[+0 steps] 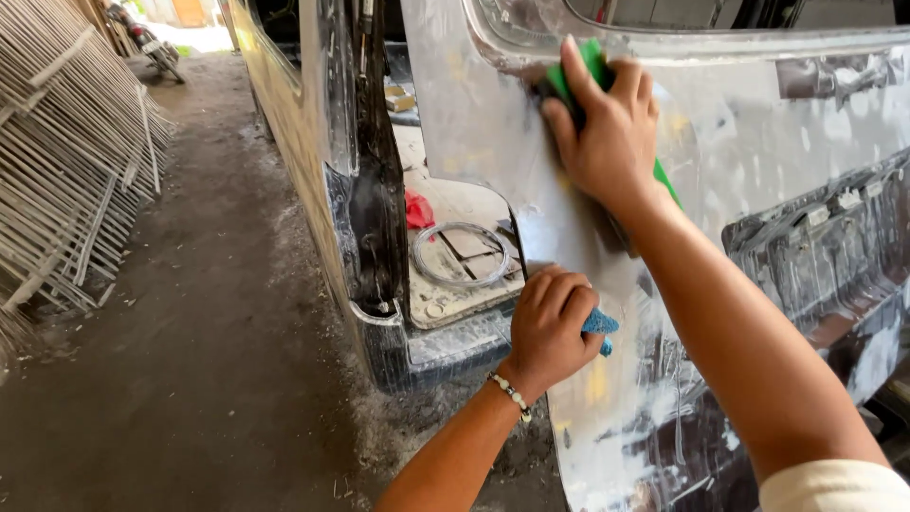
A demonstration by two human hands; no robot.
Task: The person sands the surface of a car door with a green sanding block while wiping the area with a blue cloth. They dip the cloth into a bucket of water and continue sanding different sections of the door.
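My right hand presses a green pad flat against a bare, sanded grey metal vehicle panel, high up near a window edge. A green strip of the pad shows again below my wrist. My left hand, with a bead bracelet on the wrist, is closed on a small blue cloth and rests against the same panel lower down, near its left edge. The panel is streaked with pale filler and dust.
An open vehicle doorway lies left of the panel, with a coiled wire ring and a red scrap on its floor. A dusty ground strip runs along the vehicle. Stacked pale rods stand at far left; a motorcycle is parked beyond.
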